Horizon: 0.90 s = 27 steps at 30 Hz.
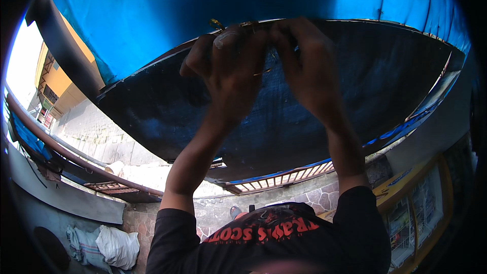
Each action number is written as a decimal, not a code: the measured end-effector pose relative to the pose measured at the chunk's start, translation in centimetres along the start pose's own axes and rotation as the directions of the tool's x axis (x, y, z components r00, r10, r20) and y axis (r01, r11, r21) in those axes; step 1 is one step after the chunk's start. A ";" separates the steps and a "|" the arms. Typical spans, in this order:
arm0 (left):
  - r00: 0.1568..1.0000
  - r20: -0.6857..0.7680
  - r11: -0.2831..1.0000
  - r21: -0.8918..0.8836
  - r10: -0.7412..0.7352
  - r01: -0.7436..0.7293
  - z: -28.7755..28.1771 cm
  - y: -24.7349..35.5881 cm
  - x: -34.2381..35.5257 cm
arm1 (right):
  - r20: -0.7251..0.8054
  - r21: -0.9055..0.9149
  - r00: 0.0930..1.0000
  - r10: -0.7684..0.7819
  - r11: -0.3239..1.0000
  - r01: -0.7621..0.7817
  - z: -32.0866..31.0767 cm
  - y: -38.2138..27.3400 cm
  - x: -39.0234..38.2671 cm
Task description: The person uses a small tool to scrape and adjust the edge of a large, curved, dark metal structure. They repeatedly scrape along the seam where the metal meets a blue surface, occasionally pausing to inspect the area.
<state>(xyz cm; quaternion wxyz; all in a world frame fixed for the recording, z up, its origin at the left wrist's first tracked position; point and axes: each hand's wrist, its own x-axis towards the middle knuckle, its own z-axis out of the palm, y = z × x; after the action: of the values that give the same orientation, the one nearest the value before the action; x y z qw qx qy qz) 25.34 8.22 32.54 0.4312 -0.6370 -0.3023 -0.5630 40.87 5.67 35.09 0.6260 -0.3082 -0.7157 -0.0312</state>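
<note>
Both my arms reach up to the edge where a bright blue sheet (122, 25) meets a broad dark panel (375, 76). My left hand (228, 66) is closed at that edge, its fingers curled and a pale smear on one of them. Right beside it, my right hand (309, 56) is closed too, thumb and fingers bent together at the same seam. A thin, shiny gold-yellow strip (216, 24) sticks out above my left hand's fingers. Shadow and my own fingers hide what lies in either grip.
A rusty brown rail (66, 155) curves along the left, with a paved street (96, 132) beyond it. White and bluish sacks (116, 246) lie at the lower left. A yellow-framed glass cabinet (416, 213) stands at the lower right. Below the panel runs a slatted railing (289, 177).
</note>
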 end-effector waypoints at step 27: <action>0.991 0.099 0.995 -0.052 0.085 -0.080 -2.5 -1.9 2.1 | -0.064 -0.034 0.982 -0.179 0.984 0.177 0.0 1.3 0.1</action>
<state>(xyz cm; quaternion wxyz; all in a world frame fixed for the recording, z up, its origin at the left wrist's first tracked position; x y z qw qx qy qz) 22.93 6.62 34.95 0.4229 -0.6867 -0.2835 -0.5189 41.55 6.77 34.70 0.6398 -0.2507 -0.7185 -0.1074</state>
